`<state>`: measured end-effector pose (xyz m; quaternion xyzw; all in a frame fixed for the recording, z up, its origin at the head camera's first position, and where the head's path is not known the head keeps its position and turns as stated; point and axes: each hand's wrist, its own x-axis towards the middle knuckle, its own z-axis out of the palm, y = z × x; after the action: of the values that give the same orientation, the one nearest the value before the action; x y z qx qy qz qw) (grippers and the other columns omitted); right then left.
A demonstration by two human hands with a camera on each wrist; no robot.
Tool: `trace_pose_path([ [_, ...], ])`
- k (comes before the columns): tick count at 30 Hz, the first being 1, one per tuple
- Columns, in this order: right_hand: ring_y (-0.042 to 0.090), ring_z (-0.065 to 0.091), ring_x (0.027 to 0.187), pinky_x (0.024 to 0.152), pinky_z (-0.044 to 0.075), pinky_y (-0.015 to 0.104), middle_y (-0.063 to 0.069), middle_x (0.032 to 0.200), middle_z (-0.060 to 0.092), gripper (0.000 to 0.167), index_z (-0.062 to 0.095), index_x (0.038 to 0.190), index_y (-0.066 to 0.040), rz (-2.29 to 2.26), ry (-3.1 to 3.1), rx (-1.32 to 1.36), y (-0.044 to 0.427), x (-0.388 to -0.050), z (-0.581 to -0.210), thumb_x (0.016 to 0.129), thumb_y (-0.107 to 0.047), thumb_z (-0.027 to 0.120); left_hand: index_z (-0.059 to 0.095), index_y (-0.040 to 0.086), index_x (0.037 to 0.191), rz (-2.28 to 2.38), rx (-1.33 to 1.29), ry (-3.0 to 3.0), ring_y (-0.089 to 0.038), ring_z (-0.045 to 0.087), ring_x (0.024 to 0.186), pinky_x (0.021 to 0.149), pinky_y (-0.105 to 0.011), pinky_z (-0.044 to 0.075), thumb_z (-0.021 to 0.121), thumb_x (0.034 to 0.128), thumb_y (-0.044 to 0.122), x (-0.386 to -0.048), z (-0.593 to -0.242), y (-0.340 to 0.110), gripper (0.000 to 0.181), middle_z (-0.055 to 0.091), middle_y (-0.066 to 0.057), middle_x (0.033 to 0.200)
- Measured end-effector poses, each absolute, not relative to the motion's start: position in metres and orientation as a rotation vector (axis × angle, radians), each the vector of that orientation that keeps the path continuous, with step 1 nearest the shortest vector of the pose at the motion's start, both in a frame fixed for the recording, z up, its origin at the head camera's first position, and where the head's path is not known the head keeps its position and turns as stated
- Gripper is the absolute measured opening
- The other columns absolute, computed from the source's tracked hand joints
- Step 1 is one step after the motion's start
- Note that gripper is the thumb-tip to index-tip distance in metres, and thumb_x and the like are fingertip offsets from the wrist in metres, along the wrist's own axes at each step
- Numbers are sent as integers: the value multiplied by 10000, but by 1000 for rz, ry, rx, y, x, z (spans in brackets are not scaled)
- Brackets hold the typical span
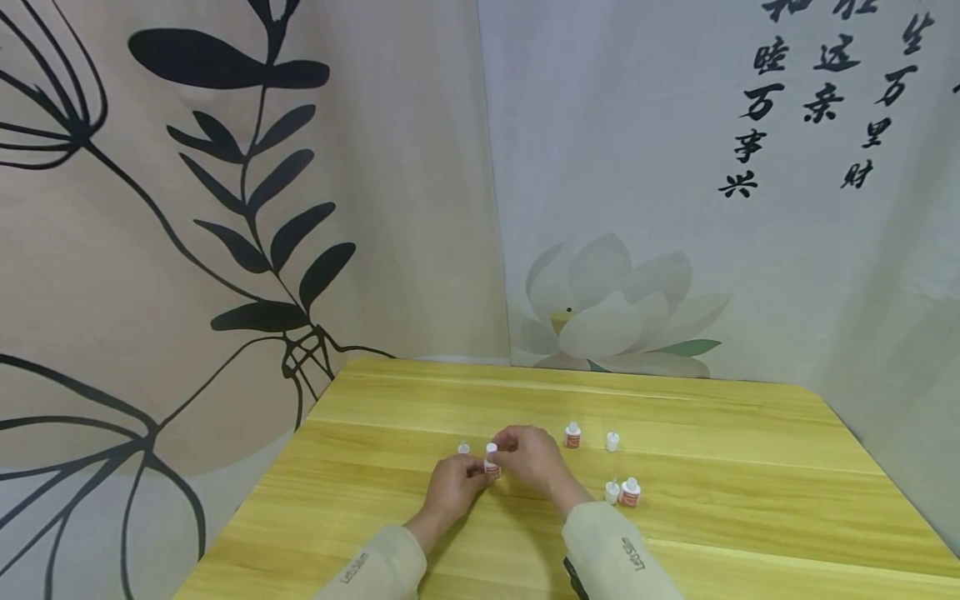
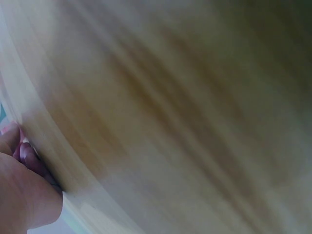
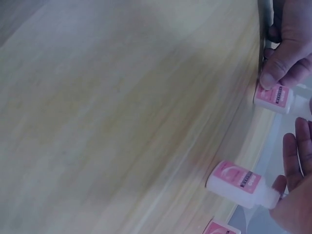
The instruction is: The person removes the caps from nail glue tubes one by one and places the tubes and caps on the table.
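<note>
My left hand (image 1: 453, 486) grips a small white bottle (image 1: 492, 471) with a pink-red label, low on its body, at the table's middle. In the right wrist view, a thumb of that hand presses on the bottle's label (image 3: 275, 96). At the top, my right hand (image 1: 534, 457) pinches the white cap (image 1: 491, 448); its fingertips are partly cut off in the right wrist view. Just behind the left hand stands a small clear-white cap piece (image 1: 463, 448). The left wrist view shows the left hand (image 2: 31, 190) at its edge, with the bottle mostly hidden.
To the right stand two similar bottles, a farther one (image 1: 573, 436) and a nearer one (image 1: 630, 493). Beside them are two small white cap pieces, one far (image 1: 612, 442) and one near (image 1: 612, 492). The wooden table (image 1: 735, 467) meets a printed curtain (image 1: 420, 208) behind.
</note>
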<state>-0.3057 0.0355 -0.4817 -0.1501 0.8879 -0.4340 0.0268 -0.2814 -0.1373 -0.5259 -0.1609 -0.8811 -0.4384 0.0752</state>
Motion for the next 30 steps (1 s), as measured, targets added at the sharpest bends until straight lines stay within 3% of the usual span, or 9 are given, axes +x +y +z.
trace_pose_path([
  [20, 174, 629, 908, 799, 524, 400, -36, 951, 690, 172, 721, 1010, -144, -1300, 2770, -471, 35, -307, -481, 899, -275, 735, 783, 92, 911, -1269, -468, -2652, -147, 663, 831, 712, -266, 516, 745, 885, 153, -284, -528, -138, 76, 745, 15, 891],
  [30, 194, 635, 929, 806, 525, 406, -16, 968, 700, 165, 727, 1033, -125, -1300, 2779, -498, 34, -305, -480, 903, -224, 709, 779, 89, 901, -1259, -470, -2661, -90, 603, 765, 672, -245, 486, 747, 883, 182, -284, -528, -138, 100, 737, 10, 873],
])
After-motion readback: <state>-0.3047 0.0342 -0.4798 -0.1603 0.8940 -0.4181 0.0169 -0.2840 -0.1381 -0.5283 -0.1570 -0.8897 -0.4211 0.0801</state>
